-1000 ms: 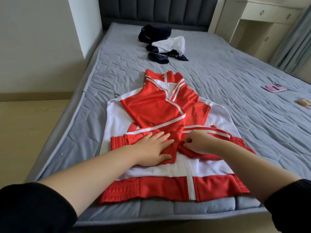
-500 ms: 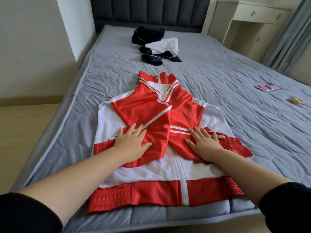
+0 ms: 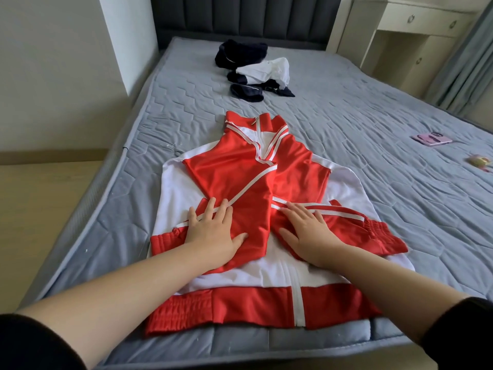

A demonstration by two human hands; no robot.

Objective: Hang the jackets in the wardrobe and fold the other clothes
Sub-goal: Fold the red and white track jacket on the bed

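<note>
A red-and-white track jacket lies front-up on a bare grey mattress, near its foot edge, zipped shut, collar pointing toward the padded dark headboard. The fabric is smooth and slightly shiny. Both red sleeves, trimmed with white stripes, are folded in and crossed over the white chest, and their ribbed, gathered cuffs stick out at either side. A wide ribbed red hem runs along the bottom.

The person's left hand lies flat on one folded sleeve, fingers straight and spread, thumb out. The right hand presses the other sleeve the same way, palm down and fingers extended. Neither hand grips the cloth. Black sleeves are pushed up both forearms.

The mattress is quilted in a hexagon pattern. Farther up it sits a rumpled pile of clothes, navy and white. A flat pink object and a small pale item lie well apart to the right. Beside the headboard stands a cream cabinet, its drawers closed and their contents hidden, next to a grey curtain.
</note>
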